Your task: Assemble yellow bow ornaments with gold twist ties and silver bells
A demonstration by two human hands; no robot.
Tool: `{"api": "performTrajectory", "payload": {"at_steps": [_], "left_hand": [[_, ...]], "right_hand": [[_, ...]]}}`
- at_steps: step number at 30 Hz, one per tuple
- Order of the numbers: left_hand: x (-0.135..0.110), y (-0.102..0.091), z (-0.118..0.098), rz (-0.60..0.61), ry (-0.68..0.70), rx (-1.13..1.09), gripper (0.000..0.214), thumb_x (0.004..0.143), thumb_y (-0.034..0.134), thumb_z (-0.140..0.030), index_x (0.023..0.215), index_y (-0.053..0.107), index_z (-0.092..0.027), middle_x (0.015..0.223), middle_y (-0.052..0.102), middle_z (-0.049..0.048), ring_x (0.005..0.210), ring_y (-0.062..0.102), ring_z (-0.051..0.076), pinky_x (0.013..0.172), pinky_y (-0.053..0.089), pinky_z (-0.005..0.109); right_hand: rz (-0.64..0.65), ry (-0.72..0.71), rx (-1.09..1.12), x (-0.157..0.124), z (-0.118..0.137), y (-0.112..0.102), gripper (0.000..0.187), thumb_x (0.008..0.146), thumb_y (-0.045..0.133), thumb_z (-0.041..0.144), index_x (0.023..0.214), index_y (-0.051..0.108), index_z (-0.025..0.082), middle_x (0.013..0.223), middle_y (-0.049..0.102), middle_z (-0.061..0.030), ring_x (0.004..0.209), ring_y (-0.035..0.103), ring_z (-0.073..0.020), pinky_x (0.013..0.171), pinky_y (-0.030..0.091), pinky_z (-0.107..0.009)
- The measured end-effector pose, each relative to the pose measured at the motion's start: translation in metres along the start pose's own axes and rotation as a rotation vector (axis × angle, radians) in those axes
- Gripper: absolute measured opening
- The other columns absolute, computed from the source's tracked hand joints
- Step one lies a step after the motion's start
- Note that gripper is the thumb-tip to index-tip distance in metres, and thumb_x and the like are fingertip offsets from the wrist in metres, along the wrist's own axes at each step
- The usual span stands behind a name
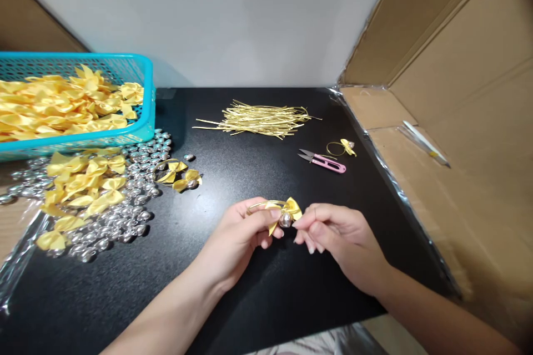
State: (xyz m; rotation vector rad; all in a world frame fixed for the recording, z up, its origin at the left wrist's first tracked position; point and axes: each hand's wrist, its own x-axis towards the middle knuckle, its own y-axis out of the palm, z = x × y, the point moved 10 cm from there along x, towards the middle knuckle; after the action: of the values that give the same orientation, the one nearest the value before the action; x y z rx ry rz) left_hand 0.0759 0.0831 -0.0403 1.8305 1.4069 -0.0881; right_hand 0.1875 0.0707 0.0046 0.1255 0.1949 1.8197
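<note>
My left hand [250,227] is closed on a yellow ribbon bow [293,208] with a silver bell [285,220] at its front and a loop of gold cord [266,204] behind it. The thumb presses beside the bell. Just to the right, my right hand [333,230] has its thumb and forefinger pinched together close to the bell. A thin dark line shows by that forefinger, too fine to name. Both hands are over the black table's near half.
A turquoise basket [150,100] of yellow bows stands at left. Before it lie loose bows [85,177] and silver bells [135,197]. Gold cords [262,121] lie at the back. Pink thread snips [328,163] and a finished-looking bow [348,147] are at right. A white tool [425,141] rests on cardboard.
</note>
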Motion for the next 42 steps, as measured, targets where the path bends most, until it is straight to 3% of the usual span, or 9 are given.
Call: {"api": "performTrajectory", "payload": {"at_steps": [6, 13, 20, 25, 32, 37, 42], "left_hand": [[-0.003, -0.004, 0.0, -0.043, 0.026, 0.013, 0.014, 0.065, 0.082, -0.018, 0.062, 0.069, -0.015, 0.055, 0.071, 0.001, 0.051, 0.061, 0.008, 0.048, 0.045, 0.013], [-0.002, 0.002, 0.0, 0.015, 0.04, -0.035, 0.009, 0.07, 0.079, -0.014, 0.066, 0.071, -0.013, 0.062, 0.073, 0.0027, 0.057, 0.065, 0.009, 0.056, 0.05, 0.016], [-0.004, 0.013, 0.0, 0.087, 0.023, -0.103, 0.011, 0.072, 0.078, -0.014, 0.063, 0.071, -0.012, 0.06, 0.071, 0.0015, 0.056, 0.061, 0.007, 0.054, 0.048, 0.014], [-0.004, 0.013, 0.003, 0.105, 0.003, -0.1, 0.01, 0.073, 0.077, -0.014, 0.065, 0.072, -0.012, 0.062, 0.07, 0.0019, 0.058, 0.06, 0.007, 0.055, 0.048, 0.014], [-0.002, 0.013, 0.005, 0.124, -0.016, -0.085, 0.005, 0.075, 0.074, -0.015, 0.072, 0.076, -0.011, 0.065, 0.069, 0.0025, 0.061, 0.059, 0.007, 0.057, 0.046, 0.014], [-0.003, 0.011, 0.001, 0.111, 0.017, -0.036, 0.006, 0.076, 0.071, -0.013, 0.078, 0.077, -0.012, 0.068, 0.07, 0.0027, 0.06, 0.06, 0.007, 0.057, 0.044, 0.014], [-0.006, 0.011, 0.001, 0.125, 0.039, 0.002, 0.009, 0.077, 0.069, -0.011, 0.073, 0.076, -0.015, 0.066, 0.069, 0.0005, 0.059, 0.06, 0.007, 0.056, 0.042, 0.014]], "right_hand": [[-0.118, 0.117, 0.235, 0.0, -0.02, -0.006, 0.022, 0.089, 0.064, 0.042, 0.083, 0.071, 0.022, 0.063, 0.058, 0.0029, 0.056, 0.048, -0.0098, 0.058, 0.037, -0.026], [-0.15, 0.043, 0.182, -0.005, -0.023, 0.0, 0.022, 0.095, 0.056, 0.037, 0.084, 0.068, 0.022, 0.075, 0.061, 0.0013, 0.067, 0.052, -0.0104, 0.063, 0.04, -0.024], [-0.19, -0.069, 0.038, -0.008, -0.013, -0.003, 0.018, 0.095, 0.057, 0.025, 0.097, 0.075, 0.028, 0.062, 0.057, 0.0043, 0.06, 0.055, -0.0081, 0.062, 0.046, -0.022], [-0.199, -0.139, -0.096, -0.011, -0.002, -0.004, 0.02, 0.095, 0.056, 0.021, 0.099, 0.075, 0.027, 0.071, 0.065, 0.0013, 0.06, 0.057, -0.0083, 0.058, 0.046, -0.021], [-0.154, 0.095, 0.318, -0.003, -0.034, 0.002, 0.017, 0.092, 0.059, 0.028, 0.085, 0.073, 0.021, 0.052, 0.045, 0.006, 0.052, 0.047, -0.0077, 0.057, 0.042, -0.022], [-0.149, 0.154, 0.235, -0.002, -0.039, 0.004, 0.018, 0.091, 0.06, 0.032, 0.084, 0.071, 0.019, 0.068, 0.059, 0.0005, 0.063, 0.051, -0.0106, 0.06, 0.04, -0.024], [-0.098, 0.153, 0.181, 0.0, -0.038, 0.011, 0.014, 0.089, 0.065, 0.031, 0.081, 0.068, 0.019, 0.072, 0.061, 0.0005, 0.066, 0.054, -0.0115, 0.064, 0.043, -0.025]]}}
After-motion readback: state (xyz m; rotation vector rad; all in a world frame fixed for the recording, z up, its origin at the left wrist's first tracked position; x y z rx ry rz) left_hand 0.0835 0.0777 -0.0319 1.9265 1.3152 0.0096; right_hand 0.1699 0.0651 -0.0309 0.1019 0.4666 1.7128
